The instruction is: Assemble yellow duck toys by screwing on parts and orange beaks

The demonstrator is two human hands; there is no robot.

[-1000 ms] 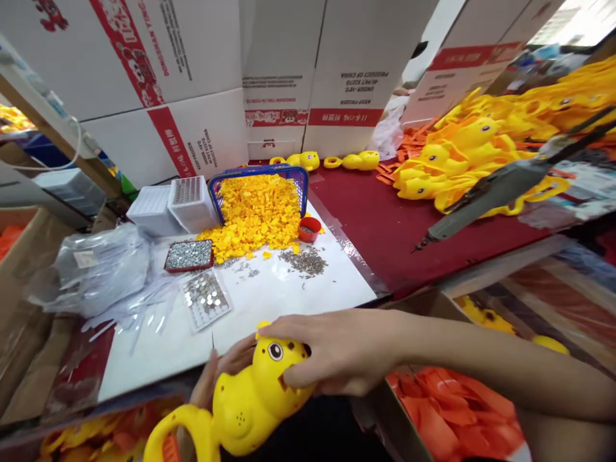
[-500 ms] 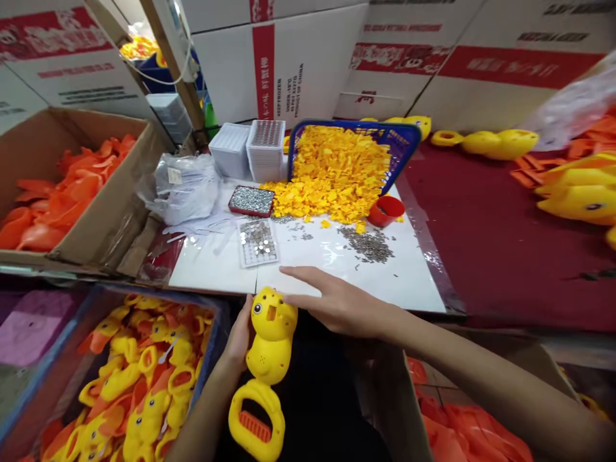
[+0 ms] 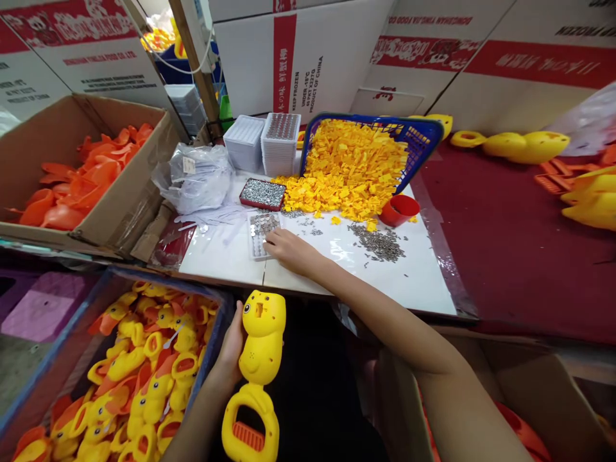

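Gripping one yellow duck toy (image 3: 262, 340), left hand (image 3: 230, 351) wrapped its body; right hand (image 3: 287, 250) touched one stud tray (image 3: 258, 224), finger closure unclear.

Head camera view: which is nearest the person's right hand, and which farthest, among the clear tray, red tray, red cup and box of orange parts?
1. Clear tray, under the right hand, at its fingertips.
2. Red tray, just behind it.
3. Red cup, off to the right.
4. Box of orange parts, far left.
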